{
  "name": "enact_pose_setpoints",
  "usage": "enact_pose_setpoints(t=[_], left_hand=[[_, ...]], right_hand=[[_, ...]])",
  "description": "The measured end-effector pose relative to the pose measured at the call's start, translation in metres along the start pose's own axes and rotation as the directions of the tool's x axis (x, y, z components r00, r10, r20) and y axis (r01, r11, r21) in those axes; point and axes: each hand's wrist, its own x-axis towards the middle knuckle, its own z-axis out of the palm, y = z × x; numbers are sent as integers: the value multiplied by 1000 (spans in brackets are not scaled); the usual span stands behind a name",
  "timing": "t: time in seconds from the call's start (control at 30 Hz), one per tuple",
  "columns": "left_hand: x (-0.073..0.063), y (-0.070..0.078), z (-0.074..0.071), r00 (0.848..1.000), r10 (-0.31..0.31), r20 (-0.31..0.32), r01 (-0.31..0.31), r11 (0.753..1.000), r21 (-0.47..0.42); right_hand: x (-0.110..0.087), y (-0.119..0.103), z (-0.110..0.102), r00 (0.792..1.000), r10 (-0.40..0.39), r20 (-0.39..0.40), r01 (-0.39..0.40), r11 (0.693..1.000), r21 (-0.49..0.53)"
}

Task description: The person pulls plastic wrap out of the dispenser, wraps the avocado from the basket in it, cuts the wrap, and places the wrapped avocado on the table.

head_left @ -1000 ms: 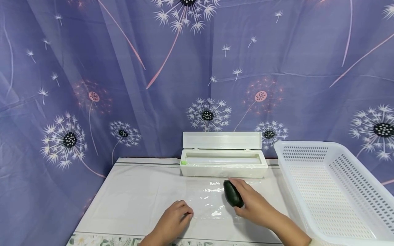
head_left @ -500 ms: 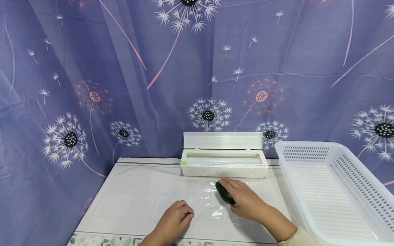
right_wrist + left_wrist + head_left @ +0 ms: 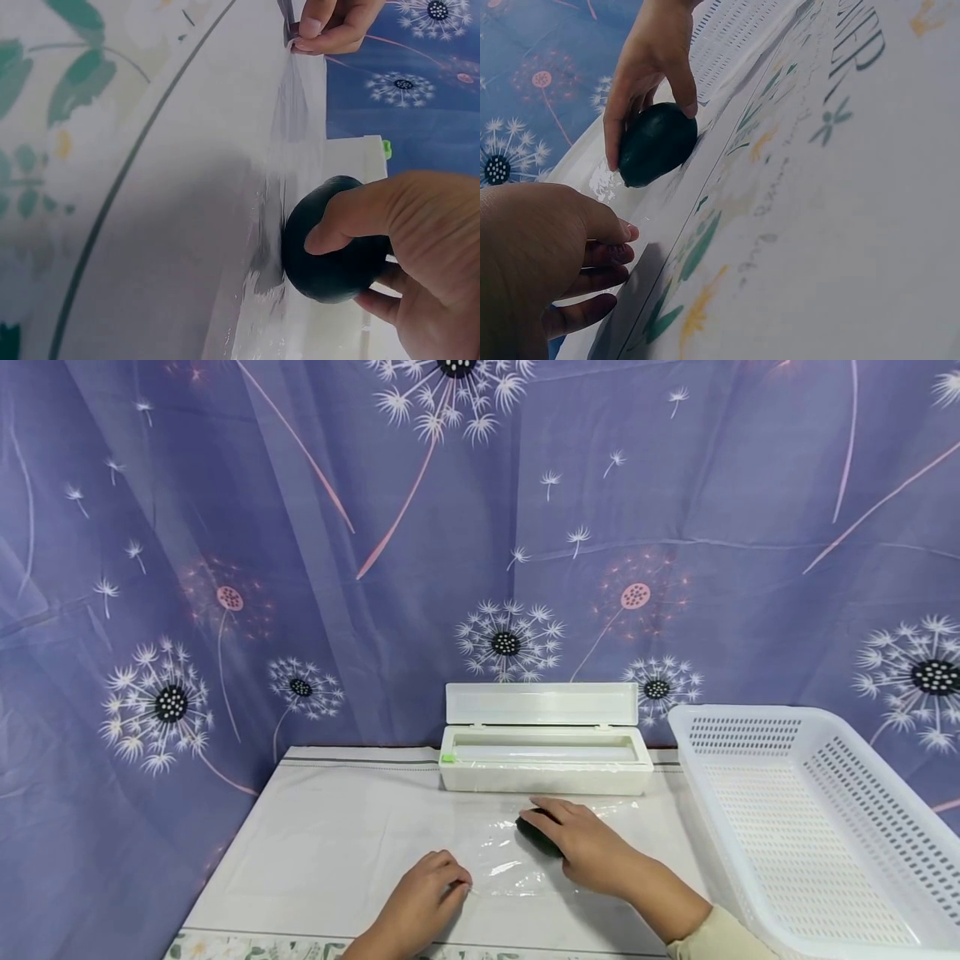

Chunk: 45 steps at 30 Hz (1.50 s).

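Note:
A sheet of clear plastic wrap is drawn out over the table from a white wrap dispenser with its lid up. My left hand pinches the near left corner of the wrap between thumb and fingers, as the right wrist view shows. In my right hand I grip a dark green, smooth oval fruit, apparently an avocado, with the thumb on one side and fingers on the other. The avocado is at the wrap's surface and seems to touch it. From the head, my fingers hide most of it.
A large white perforated plastic basket stands on the right. White cloth with a leaf-and-flower border covers the table. Behind the dispenser hangs a purple dandelion-print curtain. A small green tab sits on the dispenser's left end.
My right hand has moved left and lower with the avocado, turning over it so less of the fruit shows. My left hand has stayed at the wrap's corner.

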Motion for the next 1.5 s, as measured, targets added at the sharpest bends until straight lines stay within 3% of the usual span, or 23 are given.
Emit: enact_pose_setpoints(t=[0.2,0.6,0.93,1.3,1.5], left_hand=[[0,1,-1,1000,-8,7,8,1000,-7],[-1,1,0,1000,10,-28,-10,1000,-8],[0,2,-4,999,-47,-26,45,994,-95],[0,3,-4,984,-46,-170,21,989,-146],[5,7,-6,968,-17,-250,-24,987,-157]], right_hand=[[1,-2,4,998,56,-37,-54,997,56],[4,0,12,977,85,-195,-79,996,39],[-2,3,11,964,105,-243,-98,994,42],[-2,6,12,943,40,-330,-43,999,-1],[-4,4,11,954,47,-295,-54,998,-16]])
